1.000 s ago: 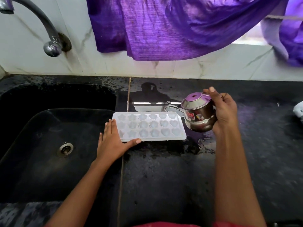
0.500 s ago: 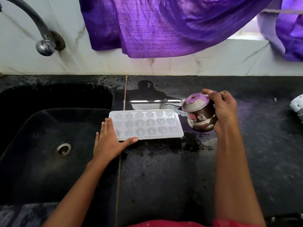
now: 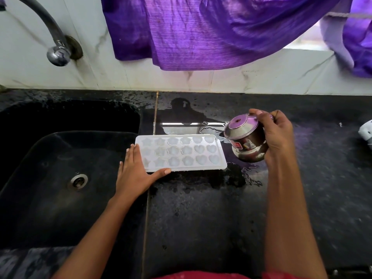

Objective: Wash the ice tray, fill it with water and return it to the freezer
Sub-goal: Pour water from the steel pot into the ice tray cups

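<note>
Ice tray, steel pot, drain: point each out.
ice tray (image 3: pixel 181 153): head view, middle of its moulds.
steel pot (image 3: pixel 248 140): head view, its side wall.
drain (image 3: pixel 78 181): head view, its metal ring.

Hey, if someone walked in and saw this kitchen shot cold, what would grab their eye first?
Probably the purple cloth draped across the top, above the black counter. Next comes the white ice tray at centre, beside the sink, with the left hand laid flat on its left end. To the tray's right, the right hand grips a small steel pot, tilted toward the tray.
</note>
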